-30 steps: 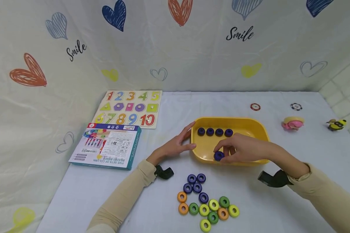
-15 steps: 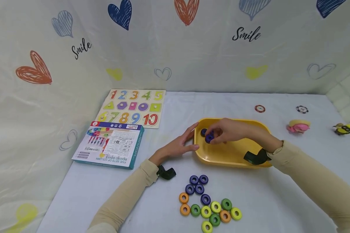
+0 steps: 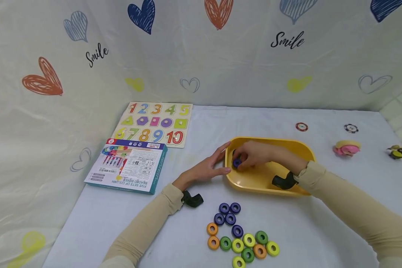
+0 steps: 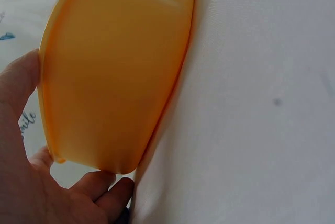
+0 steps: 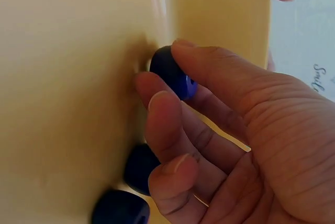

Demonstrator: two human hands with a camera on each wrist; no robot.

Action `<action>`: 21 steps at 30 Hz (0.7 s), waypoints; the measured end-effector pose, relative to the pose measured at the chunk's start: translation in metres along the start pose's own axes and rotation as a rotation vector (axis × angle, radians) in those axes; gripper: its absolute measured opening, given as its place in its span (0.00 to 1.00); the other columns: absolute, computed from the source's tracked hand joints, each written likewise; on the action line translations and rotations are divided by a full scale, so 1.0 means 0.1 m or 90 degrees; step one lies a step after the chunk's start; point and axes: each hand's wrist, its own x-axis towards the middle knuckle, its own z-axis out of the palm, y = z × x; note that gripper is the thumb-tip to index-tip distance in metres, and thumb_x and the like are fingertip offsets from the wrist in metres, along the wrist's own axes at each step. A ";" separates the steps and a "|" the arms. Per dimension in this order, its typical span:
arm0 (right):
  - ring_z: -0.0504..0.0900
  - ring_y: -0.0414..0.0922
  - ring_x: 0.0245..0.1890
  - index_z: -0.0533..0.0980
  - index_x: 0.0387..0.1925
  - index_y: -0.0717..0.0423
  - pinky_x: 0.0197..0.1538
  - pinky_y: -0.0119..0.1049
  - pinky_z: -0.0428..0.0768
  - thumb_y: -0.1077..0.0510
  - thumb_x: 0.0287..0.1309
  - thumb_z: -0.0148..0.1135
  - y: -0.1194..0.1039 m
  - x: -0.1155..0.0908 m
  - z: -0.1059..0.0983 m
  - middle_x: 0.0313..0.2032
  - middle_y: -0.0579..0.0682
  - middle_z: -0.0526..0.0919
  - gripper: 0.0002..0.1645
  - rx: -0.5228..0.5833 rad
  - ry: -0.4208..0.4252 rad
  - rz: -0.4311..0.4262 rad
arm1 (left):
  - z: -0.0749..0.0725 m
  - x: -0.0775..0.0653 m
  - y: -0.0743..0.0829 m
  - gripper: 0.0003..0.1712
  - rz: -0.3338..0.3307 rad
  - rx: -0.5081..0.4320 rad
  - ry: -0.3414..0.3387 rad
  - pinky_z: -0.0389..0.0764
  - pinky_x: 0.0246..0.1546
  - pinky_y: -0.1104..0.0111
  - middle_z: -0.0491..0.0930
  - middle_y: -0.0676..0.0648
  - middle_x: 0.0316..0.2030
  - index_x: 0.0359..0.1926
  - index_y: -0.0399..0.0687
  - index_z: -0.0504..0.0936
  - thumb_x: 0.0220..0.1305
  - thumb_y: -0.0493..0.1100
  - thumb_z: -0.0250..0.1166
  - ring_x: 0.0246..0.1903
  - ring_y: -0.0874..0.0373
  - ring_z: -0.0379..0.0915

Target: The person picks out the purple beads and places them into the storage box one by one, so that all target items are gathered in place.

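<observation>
A yellow tray [image 3: 254, 182] stands on the white-covered table. My left hand [image 3: 205, 169] holds its left end, thumb at the near part of the rim and fingers round the far corner. Inside the tray my right hand [image 3: 257, 153] pinches a dark blue ring bead [image 3: 237, 163] between thumb and finger, close to the left wall. In the right wrist view that bead [image 5: 167, 69] is near the tray floor; whether it touches is hard to tell. Other dark beads [image 5: 120, 208] sit beside the curled fingers, mostly hidden by the hand in the head view.
In front of the tray lie several loose ring beads, dark blue [image 3: 230, 219], orange [image 3: 213, 242], green [image 3: 248, 255] and yellow [image 3: 272, 248]. A box [image 3: 127, 165] and number board [image 3: 154, 123] lie left. Two chips [image 3: 301, 127] and small toys [image 3: 347, 148] are at right.
My right hand has carried the dark blue bead from the tray's near side to its left wall, and lowered it there. The left hand stays on the tray. The head view has shifted slightly.
</observation>
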 end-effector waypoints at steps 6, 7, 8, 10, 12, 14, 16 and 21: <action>0.71 0.39 0.17 0.76 0.45 0.55 0.22 0.31 0.72 0.53 0.52 0.64 -0.01 0.01 0.04 0.22 0.45 0.75 0.18 -0.010 -0.002 -0.006 | -0.01 0.00 0.00 0.49 -0.001 0.008 0.003 0.47 0.63 0.57 0.48 0.59 0.67 0.67 0.78 0.34 0.52 0.71 0.55 0.65 0.67 0.43; 0.72 0.39 0.17 0.76 0.45 0.55 0.23 0.31 0.72 0.54 0.52 0.64 -0.02 0.00 0.03 0.22 0.45 0.76 0.18 -0.013 0.001 -0.007 | -0.01 0.00 0.00 0.49 -0.001 0.009 0.003 0.47 0.64 0.56 0.48 0.58 0.67 0.67 0.78 0.34 0.52 0.71 0.54 0.65 0.67 0.43; 0.72 0.39 0.18 0.76 0.45 0.56 0.23 0.31 0.73 0.54 0.52 0.64 -0.03 -0.01 0.03 0.23 0.45 0.76 0.18 -0.015 0.006 -0.008 | -0.01 0.00 -0.01 0.49 -0.001 0.009 0.003 0.47 0.64 0.57 0.48 0.59 0.67 0.67 0.79 0.34 0.52 0.71 0.54 0.65 0.67 0.43; 0.72 0.39 0.19 0.76 0.46 0.57 0.24 0.31 0.74 0.55 0.52 0.63 -0.05 -0.05 0.01 0.25 0.45 0.77 0.19 -0.019 0.019 -0.006 | 0.00 0.00 -0.01 0.49 -0.002 0.009 0.002 0.47 0.64 0.56 0.48 0.59 0.67 0.67 0.79 0.34 0.52 0.71 0.54 0.65 0.67 0.43; 0.73 0.39 0.20 0.75 0.47 0.59 0.24 0.32 0.75 0.56 0.53 0.63 -0.08 -0.10 -0.01 0.26 0.46 0.78 0.19 -0.022 0.035 -0.005 | 0.00 0.00 -0.01 0.49 -0.003 0.008 0.003 0.47 0.63 0.56 0.49 0.59 0.67 0.67 0.79 0.34 0.52 0.70 0.54 0.65 0.67 0.42; 0.73 0.39 0.19 0.75 0.47 0.60 0.24 0.33 0.75 0.57 0.54 0.62 -0.12 -0.16 -0.03 0.26 0.46 0.78 0.19 -0.027 0.054 -0.005 | 0.00 0.00 -0.01 0.48 -0.004 0.009 0.004 0.47 0.63 0.56 0.49 0.59 0.67 0.67 0.79 0.34 0.52 0.70 0.54 0.65 0.67 0.43; 0.73 0.40 0.18 0.75 0.47 0.60 0.23 0.33 0.75 0.57 0.54 0.61 -0.18 -0.22 -0.04 0.25 0.45 0.77 0.18 -0.032 0.072 0.000 | 0.01 0.00 -0.01 0.48 -0.004 0.007 0.006 0.47 0.63 0.56 0.49 0.59 0.67 0.67 0.79 0.34 0.52 0.70 0.54 0.65 0.67 0.43; 0.73 0.40 0.23 0.76 0.46 0.56 0.28 0.32 0.74 0.54 0.54 0.61 -0.35 -0.43 0.00 0.25 0.40 0.76 0.17 -0.084 0.117 -0.005 | 0.01 0.00 -0.01 0.49 -0.001 0.006 0.005 0.47 0.63 0.56 0.49 0.59 0.67 0.67 0.79 0.34 0.52 0.71 0.54 0.65 0.67 0.43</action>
